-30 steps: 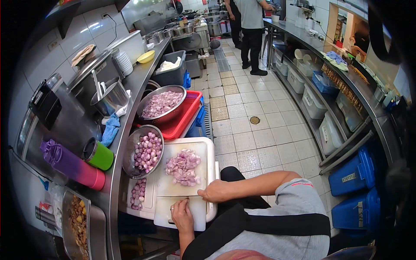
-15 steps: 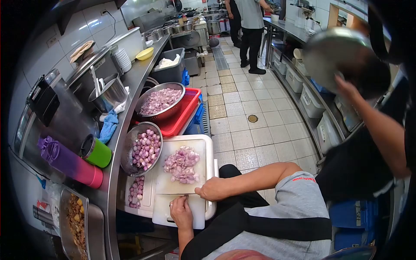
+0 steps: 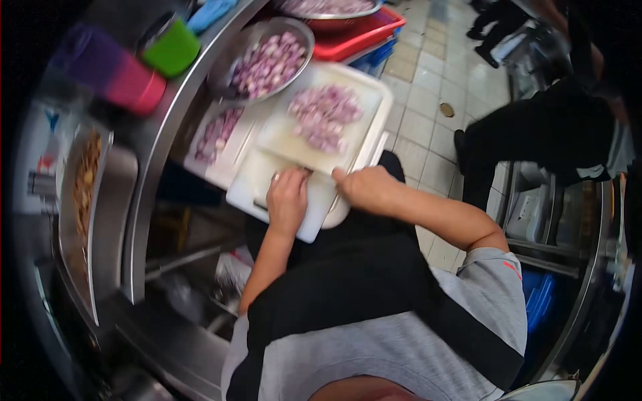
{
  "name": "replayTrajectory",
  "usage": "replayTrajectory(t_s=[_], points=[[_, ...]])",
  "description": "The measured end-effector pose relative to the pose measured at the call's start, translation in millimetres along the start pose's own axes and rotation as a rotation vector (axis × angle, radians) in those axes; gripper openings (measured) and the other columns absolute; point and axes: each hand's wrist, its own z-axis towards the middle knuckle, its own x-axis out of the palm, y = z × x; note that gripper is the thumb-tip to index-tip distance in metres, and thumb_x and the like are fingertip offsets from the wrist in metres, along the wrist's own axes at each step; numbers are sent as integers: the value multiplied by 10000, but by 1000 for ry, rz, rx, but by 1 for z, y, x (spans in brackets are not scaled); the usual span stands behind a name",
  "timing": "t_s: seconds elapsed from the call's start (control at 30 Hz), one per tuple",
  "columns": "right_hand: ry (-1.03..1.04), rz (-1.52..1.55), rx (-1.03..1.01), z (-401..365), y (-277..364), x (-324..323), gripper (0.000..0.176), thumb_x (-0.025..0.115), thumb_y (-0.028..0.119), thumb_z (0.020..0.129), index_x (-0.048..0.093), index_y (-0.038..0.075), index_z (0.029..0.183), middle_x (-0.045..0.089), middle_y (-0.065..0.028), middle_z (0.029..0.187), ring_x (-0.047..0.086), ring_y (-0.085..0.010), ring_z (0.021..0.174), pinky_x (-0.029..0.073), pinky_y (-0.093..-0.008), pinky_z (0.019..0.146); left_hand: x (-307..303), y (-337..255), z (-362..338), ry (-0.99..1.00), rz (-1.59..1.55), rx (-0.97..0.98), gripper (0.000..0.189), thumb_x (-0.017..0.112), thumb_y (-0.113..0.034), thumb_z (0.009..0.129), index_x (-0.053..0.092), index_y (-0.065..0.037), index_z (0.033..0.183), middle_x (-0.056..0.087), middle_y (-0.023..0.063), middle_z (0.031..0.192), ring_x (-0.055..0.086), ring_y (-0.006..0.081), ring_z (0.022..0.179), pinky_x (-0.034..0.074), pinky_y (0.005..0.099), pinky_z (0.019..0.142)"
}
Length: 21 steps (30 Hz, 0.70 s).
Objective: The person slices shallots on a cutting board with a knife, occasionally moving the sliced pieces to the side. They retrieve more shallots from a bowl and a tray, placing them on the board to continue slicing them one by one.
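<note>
My right hand (image 3: 371,190) is closed around a knife (image 3: 322,170), its thin blade seen nearly edge-on over the white cutting board (image 3: 277,144). Close to the blade, the bent fingers of my left hand (image 3: 287,200) pinch down on the board. A small dark bit shows at their tips, too small to name. Beyond the blade lies a heap of cut purple shallots (image 3: 326,117). A metal bowl (image 3: 224,75) of whole peeled shallots (image 3: 274,63) sits at the far left of the board. More small shallots (image 3: 217,137) lie below the bowl.
On the steel counter (image 3: 157,144) at left stand a purple-pink bottle (image 3: 110,73), a green cup (image 3: 172,50) and a metal tray (image 3: 100,281) of brown food. A red basket (image 3: 364,35) is at the back. A person in black (image 3: 542,134) stands at right on the tiled floor (image 3: 421,137).
My view has tilted down and turned, so the boards appear higher in the picture. The round metal lid or pan held by the person at right is out of view. Both my hands stay at the knife.
</note>
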Motion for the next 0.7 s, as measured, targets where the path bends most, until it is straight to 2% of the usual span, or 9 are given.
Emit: replayTrajectory(t_s=[0.07, 0.23, 0.3, 0.37, 0.6, 0.7], points=[[-67, 64, -14, 5, -5, 7, 244, 513, 252, 948, 482, 13, 991, 648, -186, 653, 663, -394, 628, 517, -497, 525, 1, 0, 1, -9, -6, -11, 99, 663, 13, 801, 657, -31, 890, 665, 122, 903, 619, 331, 841, 505, 417, 758], [49, -4, -15, -3, 11, -28, 234, 533, 220, 945, 473, -6, 965, 657, -194, 673, 674, -383, 646, 532, -481, 557, 0, -1, 1, -15, -9, -47, 105, 673, 9, 793, 662, -39, 886, 667, 105, 895, 624, 308, 840, 508, 403, 757], [71, -14, 4, -3, 9, -20, 238, 536, 217, 945, 471, -11, 963, 657, -196, 676, 675, -385, 652, 531, -482, 560, 2, 0, 0, -27, -18, -53, 105, 676, 7, 790, 663, -42, 883, 667, 100, 893, 625, 303, 841, 509, 401, 757], [-114, 56, -57, 5, 3, 0, 257, 546, 239, 953, 454, -1, 943, 623, -188, 608, 643, -400, 591, 508, -496, 529, 3, 1, 0, -29, -2, -44, 100, 687, 0, 786, 660, -41, 873, 666, 96, 890, 628, 297, 841, 508, 396, 755], [1, 24, -10, 0, 9, -18, 248, 554, 233, 953, 455, 7, 924, 615, -191, 597, 644, -401, 592, 509, -500, 531, 2, 0, 1, -31, 11, -31, 90, 689, -6, 789, 653, -35, 866, 662, 93, 881, 628, 298, 843, 507, 394, 755], [-72, 57, -3, 7, 5, 0, 247, 553, 234, 953, 460, 7, 931, 618, -197, 607, 647, -402, 603, 510, -501, 537, 2, 1, 1, -23, 11, -50, 87, 686, -3, 788, 648, -37, 858, 658, 93, 878, 627, 301, 843, 507, 397, 756]])
